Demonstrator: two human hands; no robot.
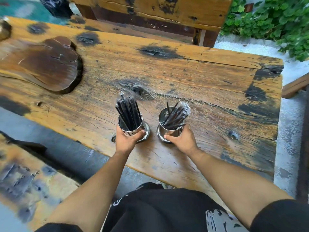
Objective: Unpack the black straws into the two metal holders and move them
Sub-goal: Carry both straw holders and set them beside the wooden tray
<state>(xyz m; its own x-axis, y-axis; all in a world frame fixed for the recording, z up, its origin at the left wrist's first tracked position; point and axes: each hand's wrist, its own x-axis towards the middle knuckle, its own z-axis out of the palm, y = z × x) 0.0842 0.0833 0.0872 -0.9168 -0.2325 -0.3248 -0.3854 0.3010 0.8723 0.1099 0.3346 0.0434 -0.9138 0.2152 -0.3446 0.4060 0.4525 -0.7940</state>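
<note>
Two metal holders stand side by side on the tabletop, near its front edge and a little right of the middle of that edge. The left hand grasps the left holder, fingers wrapped round its near side, thumb on the right. The right hand grasps the right holder the same way from the front. Both holders sit on the wood, close together but not touching.

The left straws stand nearly upright in a tight bundle, still in clear wrappers at the tips. The right straws lean toward the right rim (looser, fanned out), also with clear wrapping at the top. A dark wood slab lies toward the tabletop's left edge, well apart from the holders. A bench runs beyond the far edge, and green leaves fill the far right corner.
</note>
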